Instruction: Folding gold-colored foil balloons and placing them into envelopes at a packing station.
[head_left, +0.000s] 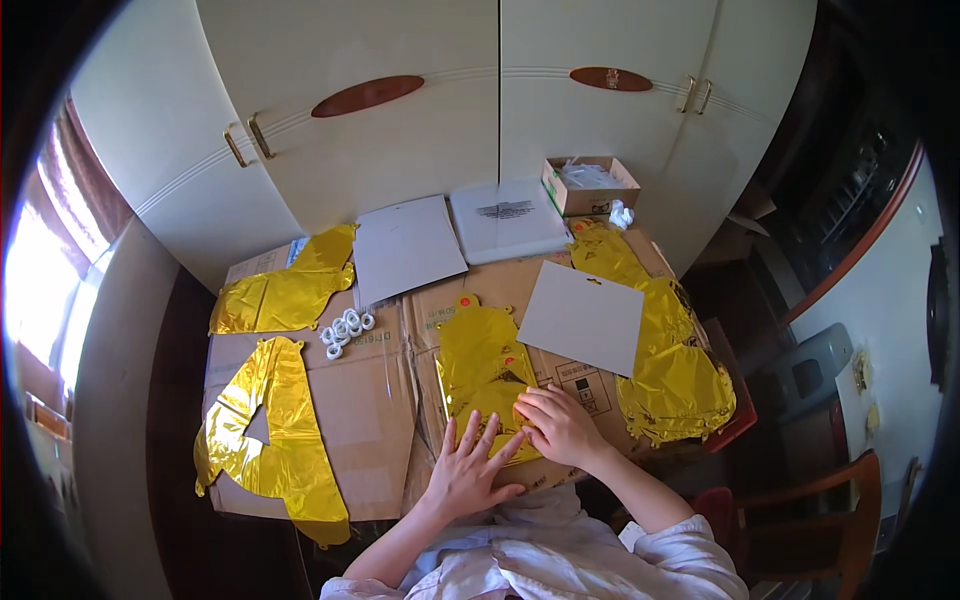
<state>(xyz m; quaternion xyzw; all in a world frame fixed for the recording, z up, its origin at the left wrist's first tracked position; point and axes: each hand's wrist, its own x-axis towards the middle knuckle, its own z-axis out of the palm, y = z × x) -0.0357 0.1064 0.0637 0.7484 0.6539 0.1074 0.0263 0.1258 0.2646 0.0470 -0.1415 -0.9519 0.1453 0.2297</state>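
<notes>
Gold foil lies on brown cardboard. The left hand touches it, fingers spread wide. The right hand touches it too, fingers bent close; I can't tell if they pinch.

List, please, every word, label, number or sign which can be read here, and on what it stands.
I do not copy printed wording; print stands here:
Cardboard: green letters, black signs.
Flat pale packet: dark block of lines, too small to read.
Small box: marks, too small.
Right red-brown oval on cupboard: light emblem, no readable word.
Gold foil: red spots, nothing readable.
</notes>
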